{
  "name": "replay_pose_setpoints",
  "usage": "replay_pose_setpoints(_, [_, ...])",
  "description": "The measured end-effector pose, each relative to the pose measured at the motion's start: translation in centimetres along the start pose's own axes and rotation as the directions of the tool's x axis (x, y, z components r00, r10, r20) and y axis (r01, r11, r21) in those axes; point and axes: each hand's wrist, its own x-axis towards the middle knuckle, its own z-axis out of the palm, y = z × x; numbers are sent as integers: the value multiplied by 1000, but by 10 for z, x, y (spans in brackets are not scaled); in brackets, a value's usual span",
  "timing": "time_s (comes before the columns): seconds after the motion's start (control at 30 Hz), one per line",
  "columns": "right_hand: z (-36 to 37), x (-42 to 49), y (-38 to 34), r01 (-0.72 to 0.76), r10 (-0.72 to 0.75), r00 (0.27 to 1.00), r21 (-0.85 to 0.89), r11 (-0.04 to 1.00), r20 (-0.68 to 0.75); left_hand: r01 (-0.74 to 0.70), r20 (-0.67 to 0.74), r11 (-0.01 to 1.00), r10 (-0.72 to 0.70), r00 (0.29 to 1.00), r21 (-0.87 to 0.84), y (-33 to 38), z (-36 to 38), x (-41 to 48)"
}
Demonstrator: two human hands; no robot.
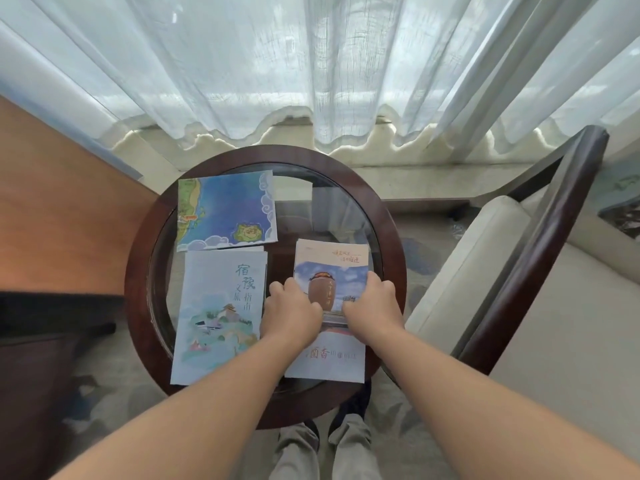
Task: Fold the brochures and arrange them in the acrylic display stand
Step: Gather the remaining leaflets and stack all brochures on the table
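Observation:
Three brochures lie on a round glass table [394, 237]. A jar-picture brochure [334, 268] sits at the right; my left hand [291, 313] grips its left edge and my right hand [372, 304] grips its right edge, fingers curled over the paper. Left of it lies a pale blue brochure with a town drawing [216, 306]. Behind that one rests a blue map brochure [225, 209]. A clear acrylic stand [341, 206] stands at the back right of the table, hard to make out against the glass.
A cream-cushioned armchair with a dark wooden arm [540, 244] stands close on the right. A wooden desk surface [59, 202] borders the table on the left. White sheer curtains [277, 64] hang behind. My legs and shoes [325, 445] show under the table's near rim.

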Motion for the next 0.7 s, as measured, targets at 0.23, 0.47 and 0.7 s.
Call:
replay_pose_setpoints(0.23, [2, 1, 3, 42, -41, 999, -77, 996, 5, 0, 4, 1000, -1, 1000, 22, 1, 2, 0])
replay_pose_setpoints(0.47, [-18, 12, 12, 286, -307, 952, -374, 882, 5, -295, -220, 925, 347, 912, 238, 8, 7, 1])
replay_pose_setpoints(0.7, [-22, 47, 25, 475, -448, 865, -663, 579, 228, -433, -88, 799, 510, 856, 417, 21, 45, 32])
